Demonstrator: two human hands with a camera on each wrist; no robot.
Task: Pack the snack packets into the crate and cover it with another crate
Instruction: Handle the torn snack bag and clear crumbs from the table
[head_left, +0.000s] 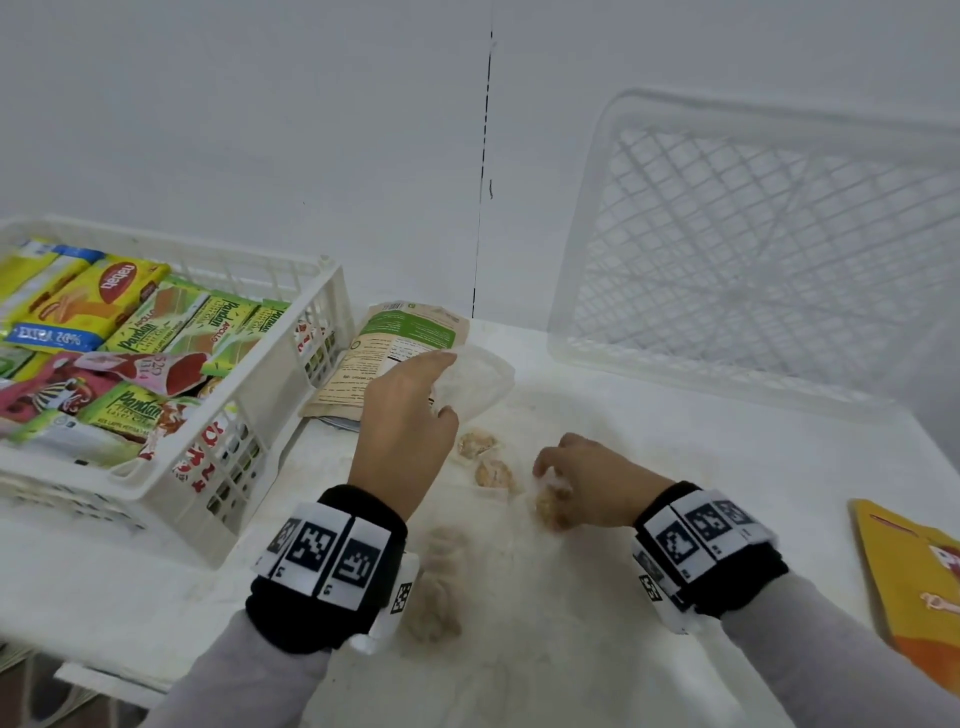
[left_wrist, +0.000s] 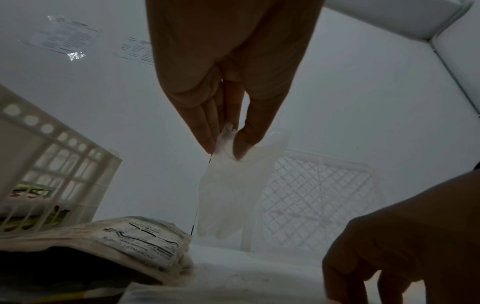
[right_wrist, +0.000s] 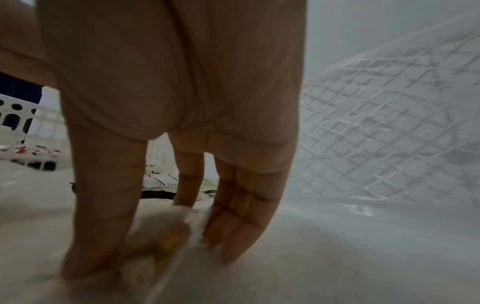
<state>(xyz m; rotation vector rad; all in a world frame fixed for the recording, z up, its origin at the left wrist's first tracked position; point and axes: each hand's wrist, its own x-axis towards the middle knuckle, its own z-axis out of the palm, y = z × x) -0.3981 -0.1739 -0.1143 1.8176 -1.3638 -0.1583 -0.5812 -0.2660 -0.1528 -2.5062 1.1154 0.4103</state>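
Observation:
A white crate (head_left: 291, 395) at the left holds several colourful snack packets (head_left: 130, 332). A second white crate (head_left: 753, 249) leans against the wall at the back right. My left hand (head_left: 410, 410) pinches a clear plastic bag (left_wrist: 231, 197) between thumb and fingertips, lifted above a brown and green pouch (head_left: 395, 353) beside the crate. My right hand (head_left: 582, 483) is curled down on the table, fingers round a small clear-wrapped yellowish snack (right_wrist: 161, 240). Two more small wrapped snacks (head_left: 485, 457) lie between my hands, and others (head_left: 436, 587) lie near my left wrist.
An orange and yellow pouch (head_left: 914, 587) lies at the table's right edge. The white table (head_left: 675, 452) runs up to a white wall. The packed crate overhangs the table's left side.

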